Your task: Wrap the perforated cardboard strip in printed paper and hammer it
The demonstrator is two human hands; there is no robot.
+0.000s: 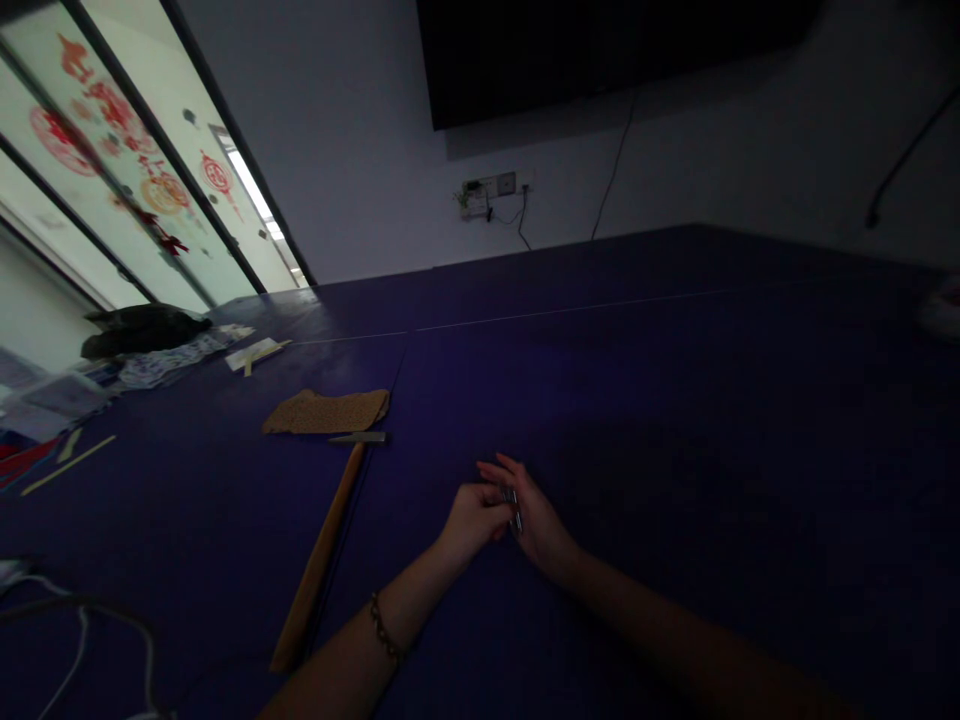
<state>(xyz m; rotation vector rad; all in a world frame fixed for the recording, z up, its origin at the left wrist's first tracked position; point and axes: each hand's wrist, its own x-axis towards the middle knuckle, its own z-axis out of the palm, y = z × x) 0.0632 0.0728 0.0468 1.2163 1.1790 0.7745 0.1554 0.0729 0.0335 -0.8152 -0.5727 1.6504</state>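
My hands meet above the dark blue table, around a few slim, shiny metal pieces (513, 510) that look like nails. With fingers curled in a pinch, my left hand (474, 515) grips at them. My right hand (541, 522) cups them against its palm, its upper fingers stretched out over my left fingertips. How the pieces divide between the hands is hidden. To the left lies a hammer (324, 550) with a long wooden handle and a narrow metal head. Just beyond its head is a flat, brown, rough-looking piece (326, 411), like cardboard.
The dark blue tabletop (675, 420) reaches to the wall, where sockets (491, 187) and cables sit below a dark screen (600, 50). A black bag (142, 330), a clear box (56, 403) and yellow strips (69, 465) lie left. White cables (82, 630) cross the near left.
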